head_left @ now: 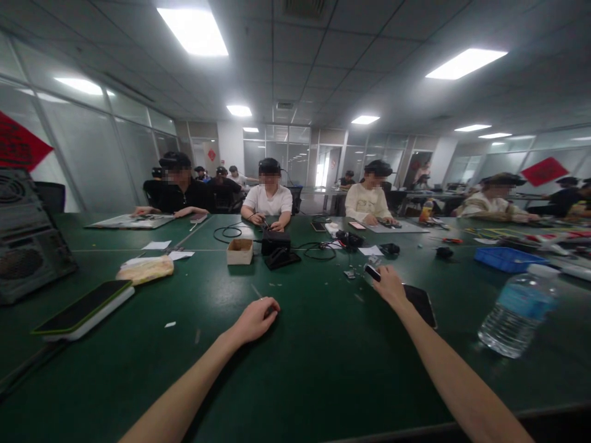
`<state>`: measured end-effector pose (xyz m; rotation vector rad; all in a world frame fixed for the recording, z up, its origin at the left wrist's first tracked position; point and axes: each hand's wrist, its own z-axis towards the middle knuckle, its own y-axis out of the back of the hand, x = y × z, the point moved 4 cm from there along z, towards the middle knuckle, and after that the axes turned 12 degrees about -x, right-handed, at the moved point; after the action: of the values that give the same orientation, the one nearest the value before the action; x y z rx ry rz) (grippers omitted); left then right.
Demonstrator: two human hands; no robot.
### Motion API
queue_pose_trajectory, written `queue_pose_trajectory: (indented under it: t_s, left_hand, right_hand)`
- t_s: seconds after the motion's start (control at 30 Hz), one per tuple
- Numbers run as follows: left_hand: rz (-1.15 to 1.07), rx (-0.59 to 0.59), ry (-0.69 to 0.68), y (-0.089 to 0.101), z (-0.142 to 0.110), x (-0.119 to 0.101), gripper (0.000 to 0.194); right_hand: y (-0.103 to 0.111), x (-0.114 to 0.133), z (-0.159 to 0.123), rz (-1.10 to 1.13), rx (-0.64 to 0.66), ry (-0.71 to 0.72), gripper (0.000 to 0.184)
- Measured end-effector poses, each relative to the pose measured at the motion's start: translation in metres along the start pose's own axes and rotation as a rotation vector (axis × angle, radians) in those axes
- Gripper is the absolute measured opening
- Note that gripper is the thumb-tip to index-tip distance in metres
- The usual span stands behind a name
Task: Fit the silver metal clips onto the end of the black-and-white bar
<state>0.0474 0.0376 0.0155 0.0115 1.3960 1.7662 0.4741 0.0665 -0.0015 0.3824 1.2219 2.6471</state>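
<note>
My left hand (257, 318) rests closed on the green table, its fingers curled. A thin, pale, pointed tool (255, 291) sticks out beyond the fingers; its handle is hidden in the palm. Farther right, my right hand (390, 285) is closed around a small black, flat object (372, 272) with a light edge, whose exact kind I cannot make out. Small metallic parts (349, 274) lie on the table just left of it. Under the right wrist lies a dark phone-like slab (421, 306), partly covered by my forearm.
A water bottle (517, 314) stands at right, near a blue tray (510, 259). An open cardboard box (239, 252) and a black device (276, 243) with cables sit ahead. At left are a green-edged phone (87, 307) and a computer case (30, 237). Several people sit opposite.
</note>
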Motion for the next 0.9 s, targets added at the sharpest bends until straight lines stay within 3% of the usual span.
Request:
queue_pose_trajectory:
  t_s: [0.13, 0.43, 0.9]
  left_hand:
    - [-0.015, 0.0, -0.011, 0.0, -0.001, 0.001, 0.018]
    - [-0.003, -0.016, -0.034, -0.003, 0.0, 0.006, 0.016]
    - [0.029, -0.02, -0.045, -0.005, 0.001, 0.006, 0.016]
  right_hand:
    - [0.001, -0.002, 0.003, 0.055, 0.001, -0.06, 0.031]
    - [-0.012, -0.009, 0.005, 0.24, 0.162, -0.15, 0.036]
    - [0.004, -0.017, 0.007, 0.285, 0.175, -0.311, 0.046]
